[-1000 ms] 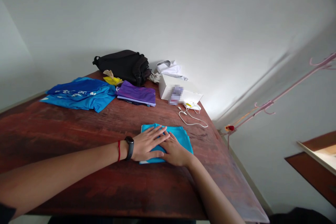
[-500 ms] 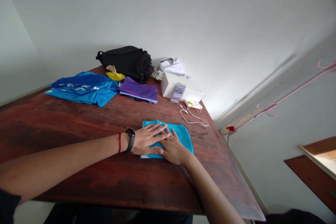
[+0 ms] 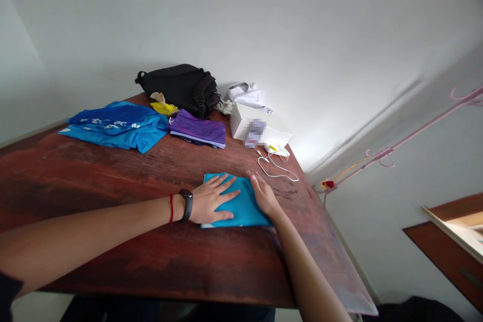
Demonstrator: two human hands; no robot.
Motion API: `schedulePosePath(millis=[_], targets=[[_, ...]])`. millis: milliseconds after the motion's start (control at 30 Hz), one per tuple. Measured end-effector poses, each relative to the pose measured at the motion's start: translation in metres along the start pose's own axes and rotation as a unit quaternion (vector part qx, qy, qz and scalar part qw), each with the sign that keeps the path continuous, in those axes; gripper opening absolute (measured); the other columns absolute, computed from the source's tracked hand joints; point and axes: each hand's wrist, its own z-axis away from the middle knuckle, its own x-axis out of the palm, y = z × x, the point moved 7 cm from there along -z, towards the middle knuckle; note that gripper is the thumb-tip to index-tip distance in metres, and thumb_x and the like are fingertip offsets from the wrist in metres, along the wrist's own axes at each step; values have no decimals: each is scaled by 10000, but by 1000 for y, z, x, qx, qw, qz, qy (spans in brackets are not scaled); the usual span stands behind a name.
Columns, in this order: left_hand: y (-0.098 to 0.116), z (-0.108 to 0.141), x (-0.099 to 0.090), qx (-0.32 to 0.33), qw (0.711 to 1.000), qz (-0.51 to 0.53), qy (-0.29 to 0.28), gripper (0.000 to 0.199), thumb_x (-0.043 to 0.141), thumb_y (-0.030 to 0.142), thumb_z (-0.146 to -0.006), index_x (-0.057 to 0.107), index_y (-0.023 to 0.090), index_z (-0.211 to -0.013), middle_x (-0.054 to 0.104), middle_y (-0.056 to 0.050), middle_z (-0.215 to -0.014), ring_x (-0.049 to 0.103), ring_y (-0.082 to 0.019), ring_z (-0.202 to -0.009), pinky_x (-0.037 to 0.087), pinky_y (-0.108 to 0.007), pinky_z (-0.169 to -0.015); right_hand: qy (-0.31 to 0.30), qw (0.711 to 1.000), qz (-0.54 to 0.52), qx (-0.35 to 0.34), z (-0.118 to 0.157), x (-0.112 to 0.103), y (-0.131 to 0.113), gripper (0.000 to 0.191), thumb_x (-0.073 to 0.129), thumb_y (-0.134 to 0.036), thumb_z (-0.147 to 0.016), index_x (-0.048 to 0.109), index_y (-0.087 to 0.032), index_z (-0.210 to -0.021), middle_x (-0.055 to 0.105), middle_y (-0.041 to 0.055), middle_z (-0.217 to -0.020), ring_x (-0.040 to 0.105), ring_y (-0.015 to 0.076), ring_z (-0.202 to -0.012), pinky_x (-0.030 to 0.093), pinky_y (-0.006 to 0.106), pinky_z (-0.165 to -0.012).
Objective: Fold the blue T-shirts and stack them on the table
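A folded turquoise cloth, perhaps a garment, lies flat on the dark red wooden table. My left hand presses on its left part with the fingers spread. Along the cloth's right side rests my right hand, fingers stretched forward and held close together, covering that edge. Neither hand grips anything. On my left wrist are a black band watch and a red string.
Behind lie a blue shirt, a folded purple garment, a yellow item and a black backpack. A white box, white cable and white cloth bag are at back right. A pink hook rail stands beyond the right edge.
My right hand has moved right, from the middle of the turquoise cloth to its right edge. My left hand stays spread on the left part. The view has shifted slightly.
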Motion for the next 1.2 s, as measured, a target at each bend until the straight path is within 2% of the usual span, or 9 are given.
schedulePosePath(millis=[100,233,400,667,733,867,933,1067,1200], targets=[[1,0,-2,-6,1000,-3,-12,780,465,707,-938,367,253,-1565,157,-134,-1660,103,-437,-1514,158,-630,-1195,-47,989,123,61,-1,3,19,661,326,-663,-993,485,-264,-1495,324,46,-1630,113,324,-1547,113,587,-1231],[4,1,-6,-4,1000,3,-19,804,458,750,-913,373,282,-1561,131,-136,-1664,96,-457,-1508,156,-651,-1182,-73,980,167,84,-1,3,28,653,341,-630,-1004,367,-283,-1557,173,53,-1679,34,333,-1551,98,623,-1213],[6,5,-9,7,1000,9,-5,828,430,785,-898,335,316,-1573,104,-147,-1667,114,-468,-1504,127,-684,-1166,-63,989,130,42,-5,1,32,649,428,-620,-979,452,-246,-1509,292,99,-1641,158,333,-1538,113,645,-1204],[1,4,-10,-1,1000,0,14,690,379,705,-970,383,329,-1548,193,-114,-1657,189,-424,-1503,81,-702,-1161,-13,999,32,-15,-7,-17,29,599,539,-565,-943,555,-206,-1422,502,123,-1516,410,296,-1440,296,502,-1197],[0,4,-10,-8,1000,-2,6,730,391,724,-955,384,302,-1551,188,-127,-1656,183,-424,-1505,91,-689,-1167,1,999,25,-22,-6,-20,26,570,554,-544,-938,577,-206,-1396,536,123,-1485,442,300,-1416,316,504,-1186],[13,9,-7,4,1000,-15,-8,966,508,806,-840,326,211,-1578,143,-177,-1656,103,-461,-1507,66,-693,-1171,21,998,41,-32,-6,-22,24,527,597,-507,-910,617,-204,-1341,604,123,-1405,521,307,-1336,369,517,-1146],[25,13,-4,30,999,-18,-23,985,587,733,-836,286,175,-1590,134,-182,-1656,92,-450,-1512,76,-673,-1186,25,997,59,-35,-6,-23,25,519,624,-484,-890,632,-191,-1318,624,132,-1369,549,310,-1298,391,515,-1126],[42,17,-2,74,995,-16,-72,847,608,360,-851,259,164,-1597,143,-154,-1656,159,-397,-1516,167,-626,-1202,17,997,71,-39,-6,-23,25,521,662,-455,-859,637,-196,-1311,645,128,-1332,572,317,-1254,416,513,-1093],[38,21,-8,89,989,-11,-114,930,660,277,-726,310,203,-1584,198,-140,-1646,235,-398,-1495,214,-597,-1200,20,996,73,-39,-7,-25,22,501,666,-452,-855,657,-190,-1281,674,126,-1279,609,318,-1186,453,507,-1045]])
